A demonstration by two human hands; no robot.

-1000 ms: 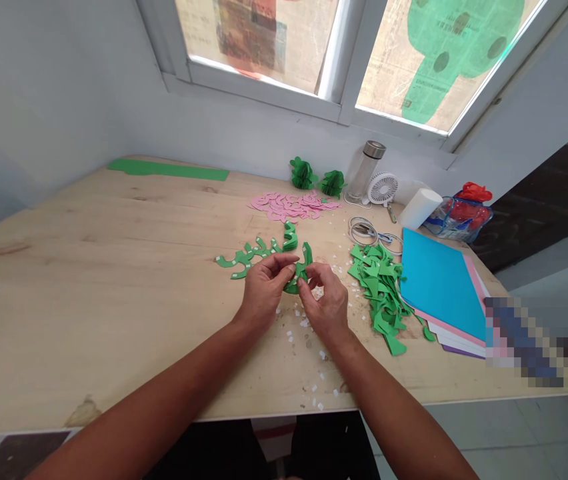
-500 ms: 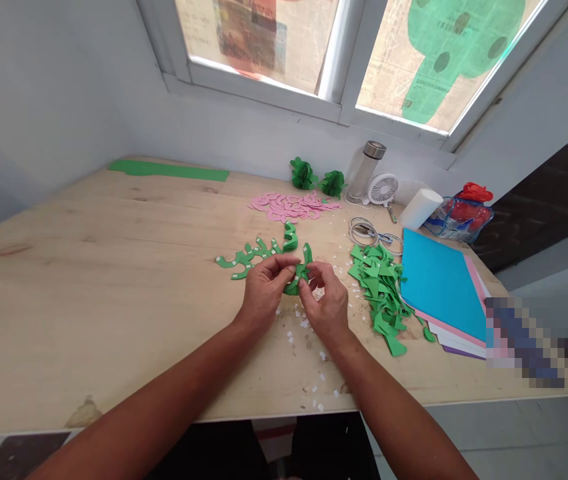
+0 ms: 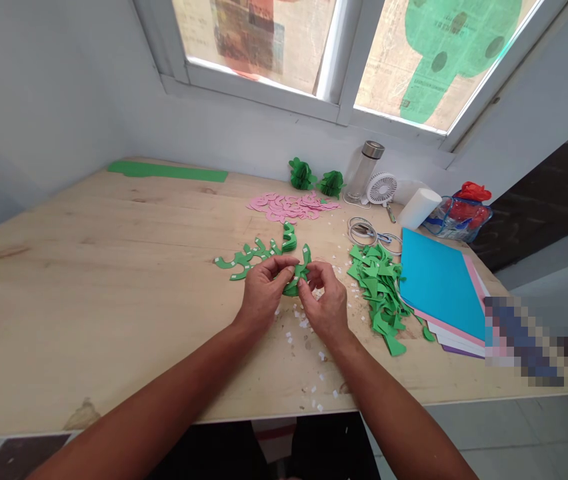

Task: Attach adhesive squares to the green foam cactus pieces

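Between my two hands is a green paper cutout (image 3: 306, 255) with curved edges, held just above the table. My left hand (image 3: 264, 293) pinches its left side between thumb and fingers. On the right side, the thumb and fingertips of my right hand (image 3: 326, 300) close on the same cutout. My fingers cover much of it. Left of my hands lie several curved green paper pieces (image 3: 241, 259) bearing small white squares. A small stack of green cutouts (image 3: 289, 237) sits just beyond my fingers.
Green paper scraps (image 3: 377, 287) heap up to the right, beside blue paper sheets (image 3: 439, 287). Behind are pink cutouts (image 3: 291, 207), two green paper ornaments (image 3: 302, 175), tape rolls (image 3: 363, 231), a bottle (image 3: 364, 173), a fan (image 3: 382, 189) and a green strip (image 3: 174, 171). White bits litter the wooden table (image 3: 114, 280).
The view has shifted very slightly. Both hands keep nearly the same place and grip on the green paper cutout.
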